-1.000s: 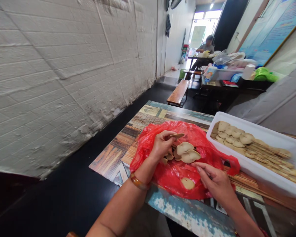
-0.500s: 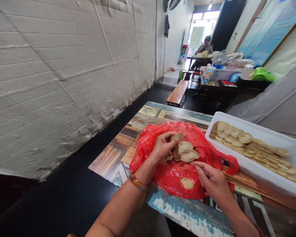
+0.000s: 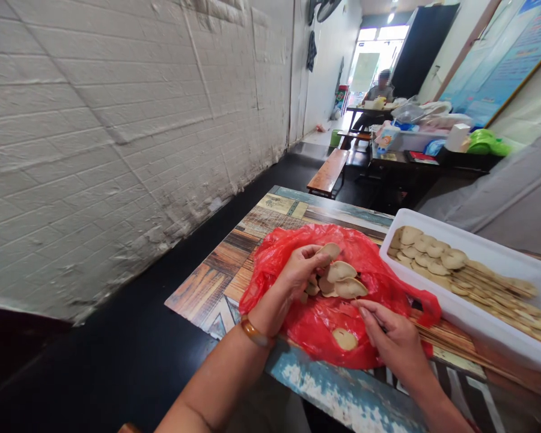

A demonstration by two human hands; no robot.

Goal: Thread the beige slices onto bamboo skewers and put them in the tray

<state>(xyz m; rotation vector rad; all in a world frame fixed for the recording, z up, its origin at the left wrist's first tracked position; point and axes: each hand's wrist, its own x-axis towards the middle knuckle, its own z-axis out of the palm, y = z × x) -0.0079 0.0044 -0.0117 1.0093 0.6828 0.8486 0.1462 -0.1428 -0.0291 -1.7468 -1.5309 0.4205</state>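
My left hand (image 3: 304,267) pinches a thin, round tan slice (image 3: 330,250) between thumb and fingers, above a crumpled red plastic bag (image 3: 275,252). More such slices (image 3: 342,272) lie in a loose pile on the bag, just beside those fingers. My right hand (image 3: 394,337) is closed, thumb against forefinger, on a thin bamboo skewer (image 3: 355,302) of which little shows. Its fingertips are near the right side of the pile. A single slice with a small slit (image 3: 345,338) lies apart at the bag's near side.
Loose bamboo skewers (image 3: 451,338) lie on the patterned table (image 3: 216,264), right of the bag. A white plastic tub (image 3: 491,240) at the right holds rows of skewered slices (image 3: 473,270). Beyond are a wooden bench (image 3: 328,171), a cluttered table and a seated person (image 3: 379,90).
The view has shifted slightly, so everything appears a little further right and lower. Both hands keep nearly the same pose over the bag, the left still gripping its slice.
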